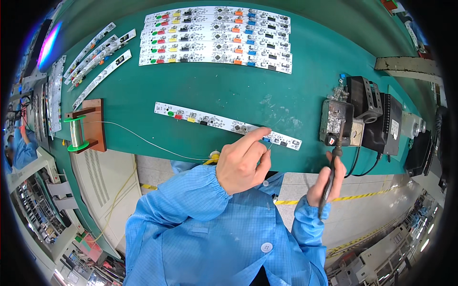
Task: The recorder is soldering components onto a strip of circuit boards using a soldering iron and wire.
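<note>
One long white circuit board (pixel 219 120) with coloured connectors lies slanted on the green mat in front of me. My left hand (pixel 243 159) is over its right part, the index finger reaching across the board. Thumb and fingers pinch a thin solder wire (pixel 143 138), whose end pokes out by the thumb. That wire trails left to a solder spool (pixel 76 133) with green flanges on a brown stand. My right hand (pixel 328 183) grips a soldering iron (pixel 337 151). Its tip points into the dark metal tip-cleaning box (pixel 327 125) at the right, but I cannot tell whether it touches.
Several similar circuit boards (pixel 214 58) lie in overlapping rows at the far side. More boards (pixel 102 78) lie at the far left. A black soldering station (pixel 384 124) stands beside the cleaning box. The table's near edge (pixel 296 172) runs just before my body.
</note>
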Demonstrator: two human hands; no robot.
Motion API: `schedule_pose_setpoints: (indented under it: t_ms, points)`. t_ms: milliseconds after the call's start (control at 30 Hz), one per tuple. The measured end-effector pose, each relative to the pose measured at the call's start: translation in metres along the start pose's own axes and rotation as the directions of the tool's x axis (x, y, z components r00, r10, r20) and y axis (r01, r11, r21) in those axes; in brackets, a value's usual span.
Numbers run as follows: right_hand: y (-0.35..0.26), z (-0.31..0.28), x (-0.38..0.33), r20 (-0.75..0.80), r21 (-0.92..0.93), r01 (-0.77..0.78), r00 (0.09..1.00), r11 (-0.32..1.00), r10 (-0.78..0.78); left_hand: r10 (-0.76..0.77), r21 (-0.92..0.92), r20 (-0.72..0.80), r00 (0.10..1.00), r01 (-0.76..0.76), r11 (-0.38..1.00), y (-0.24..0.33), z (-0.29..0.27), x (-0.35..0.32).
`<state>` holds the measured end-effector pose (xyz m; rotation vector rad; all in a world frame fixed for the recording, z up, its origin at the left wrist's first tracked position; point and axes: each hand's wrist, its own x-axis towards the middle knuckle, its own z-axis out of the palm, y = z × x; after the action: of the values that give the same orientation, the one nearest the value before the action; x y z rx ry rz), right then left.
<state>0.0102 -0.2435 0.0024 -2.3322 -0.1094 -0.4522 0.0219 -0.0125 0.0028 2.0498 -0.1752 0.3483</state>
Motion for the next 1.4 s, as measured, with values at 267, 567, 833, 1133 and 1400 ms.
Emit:
schedule_pose_setpoints:
  t_ms: [267,567,833,1133,1400]
  points:
    - [-0.022,-0.014,0.053,0.405,0.612,-0.344,0.91,0.713,0.091,0.01,0.018,-0.006,1.0,-0.01,1.0,0.0,0.0,0.0]
    - [-0.027,-0.015,0.081,0.592,0.418,-0.587,0.755,0.694,0.282,-0.003,0.021,-0.019,1.0,0.003,1.0,-0.001,0.001,-0.001]
    - [-0.024,-0.015,0.087,0.634,0.385,-0.631,0.711,0.673,0.304,0.015,0.024,-0.026,1.0,-0.015,1.0,-0.001,0.001,0.0]
    - [-0.026,-0.014,0.086,0.629,0.388,-0.627,0.716,0.676,0.303,0.007,0.013,-0.022,1.0,-0.007,1.0,0.0,0.001,0.0]
    - [-0.02,-0.02,0.075,0.553,0.459,-0.64,0.749,0.616,0.365,0.003,0.003,-0.019,1.0,-0.003,1.0,0.0,0.0,0.0]
